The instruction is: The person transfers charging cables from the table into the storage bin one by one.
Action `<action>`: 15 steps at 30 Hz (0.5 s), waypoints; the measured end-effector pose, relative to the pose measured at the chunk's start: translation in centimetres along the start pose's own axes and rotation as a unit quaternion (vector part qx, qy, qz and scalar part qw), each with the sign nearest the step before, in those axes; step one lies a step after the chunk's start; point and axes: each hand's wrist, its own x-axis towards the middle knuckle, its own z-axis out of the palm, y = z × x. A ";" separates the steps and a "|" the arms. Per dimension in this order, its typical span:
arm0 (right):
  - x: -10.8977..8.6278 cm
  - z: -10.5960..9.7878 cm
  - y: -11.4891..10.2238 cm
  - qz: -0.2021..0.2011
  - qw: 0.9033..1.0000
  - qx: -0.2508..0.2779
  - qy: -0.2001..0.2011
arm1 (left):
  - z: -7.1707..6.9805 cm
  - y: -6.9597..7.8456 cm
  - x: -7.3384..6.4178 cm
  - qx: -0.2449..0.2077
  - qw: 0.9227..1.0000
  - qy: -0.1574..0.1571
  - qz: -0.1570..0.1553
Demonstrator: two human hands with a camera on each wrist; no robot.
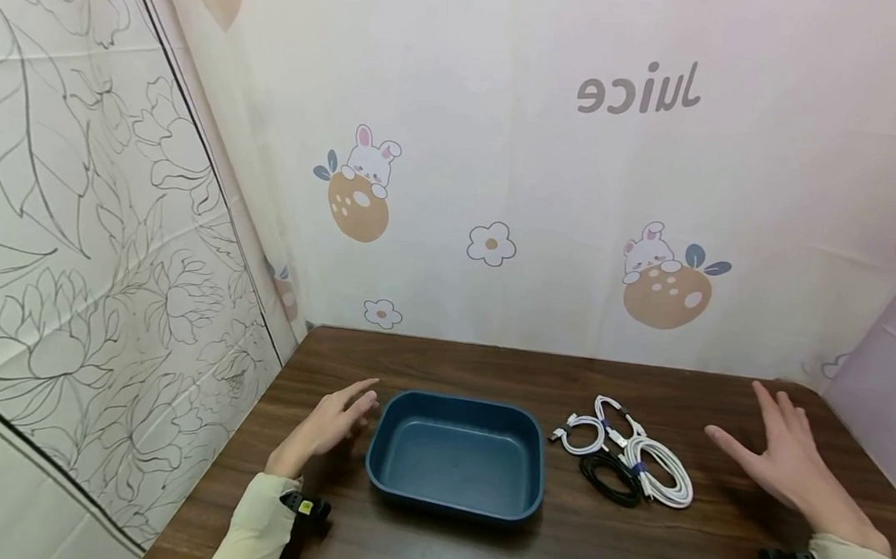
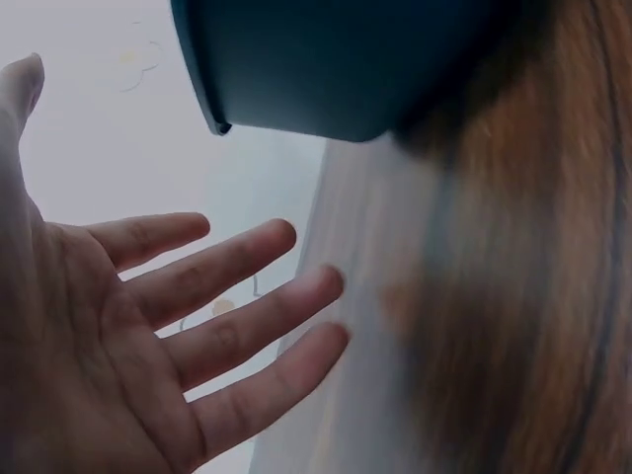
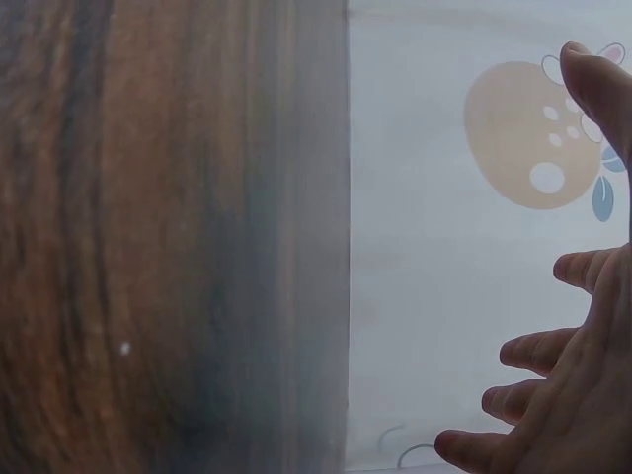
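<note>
A dark blue rectangular bin (image 1: 455, 463) with rounded corners stands on the wooden table, its inside bare. Just left of it is my left hand (image 1: 331, 423), fingers spread and holding nothing; the left wrist view shows the open palm (image 2: 109, 336) below the bin's side (image 2: 296, 69). To the bin's right lie several coiled cables: a small white cable (image 1: 572, 447), a black cable (image 1: 607, 489) and a thicker white cable (image 1: 681, 481), bound with ties. Farther right, my right hand (image 1: 785, 461) hovers with thumb and fingers apart, holding nothing.
The dark wooden table (image 1: 429, 358) ends at a patterned curtain (image 1: 499, 148) behind it. Another curtain (image 1: 81, 255) with line-drawn flowers hangs along the left side. Small cameras (image 1: 310, 509) are strapped to both wrists.
</note>
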 end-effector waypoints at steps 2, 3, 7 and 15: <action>0.1 -0.1 0.0 0.002 1.000 0.000 0.000 | -0.1 0.0 0.2 -0.049 0.998 -0.025 -0.005; 0.2 -0.1 -0.1 0.003 1.000 -0.001 -0.001 | -0.2 0.0 0.3 -0.076 0.996 -0.038 -0.009; 0.4 -0.3 -0.3 0.008 1.000 -0.002 -0.005 | -0.3 -0.1 0.7 -0.158 0.984 -0.077 -0.037; 0.8 -0.7 -1.3 -0.008 0.999 0.048 -0.021 | 0.0 -0.2 0.9 -0.218 0.968 -0.083 -0.091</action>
